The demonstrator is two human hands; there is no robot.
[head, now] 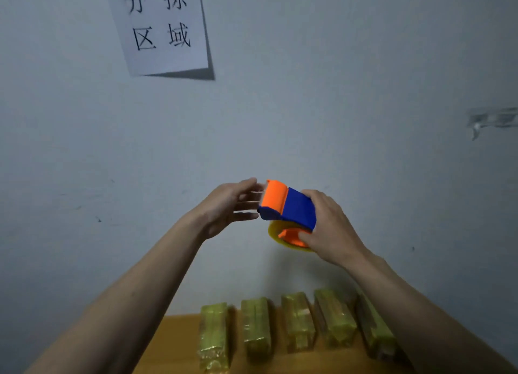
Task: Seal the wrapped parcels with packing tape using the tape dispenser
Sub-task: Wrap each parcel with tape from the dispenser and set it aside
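An orange and blue tape dispenser with a yellowish tape roll is held up in front of the wall. My right hand grips its blue body, the thumb pressed against the orange core. My left hand is just left of the dispenser's orange front, fingers straight and spread, the fingertips at its edge. Far below, several wrapped parcels in yellowish film lie in a row on the wooden table.
A grey wall fills most of the view, with a paper sign bearing black characters at the upper left and a scuffed patch at the right. The table's back edge meets the wall.
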